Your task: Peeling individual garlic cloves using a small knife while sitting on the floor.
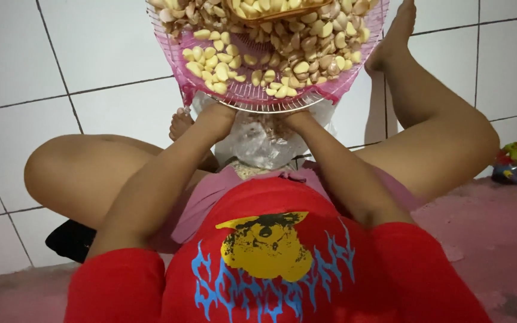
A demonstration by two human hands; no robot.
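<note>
Garlic cloves (270, 54) were heaped in a pink mesh basket (354, 78) just above both hands, peeled pale ones toward the left hand (213, 116) and unpeeled ones toward the right hand (297, 119). Both hands were tucked under the basket's rim, so their grip could not be told. A clear plastic bag (258, 146) lay between and just below them on the white tiled floor (91, 60).

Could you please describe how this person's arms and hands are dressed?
Both arms are bare from short red sleeves down. The left hand and right hand show no gloves; the pink tray hides the fingers, so rings cannot be told.
</note>
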